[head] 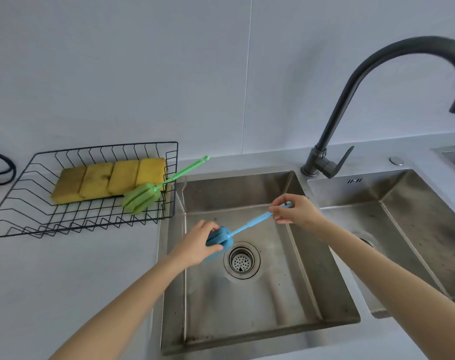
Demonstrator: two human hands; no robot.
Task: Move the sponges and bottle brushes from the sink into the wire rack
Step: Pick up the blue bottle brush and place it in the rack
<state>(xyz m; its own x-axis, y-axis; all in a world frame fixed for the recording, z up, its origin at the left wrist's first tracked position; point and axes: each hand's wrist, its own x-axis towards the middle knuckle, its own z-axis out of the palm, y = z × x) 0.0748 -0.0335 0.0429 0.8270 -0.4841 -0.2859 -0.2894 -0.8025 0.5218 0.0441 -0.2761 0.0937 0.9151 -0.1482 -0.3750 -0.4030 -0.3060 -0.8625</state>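
1. Over the steel sink [247, 320], just above the drain strainer [242, 260]: left hand [195, 245] wrapped around the foam head of the blue bottle brush [243, 228].
2. Right hand [296, 209] pinching the handle end.
3. Farther left on the worktop [73, 276], inside the wire rack [26, 203]: green bottle brush [143, 194], four yellow sponges [109, 180].

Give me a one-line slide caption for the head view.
Both hands lift the blue bottle brush over the sink; sponges and green brush already in wire rack.
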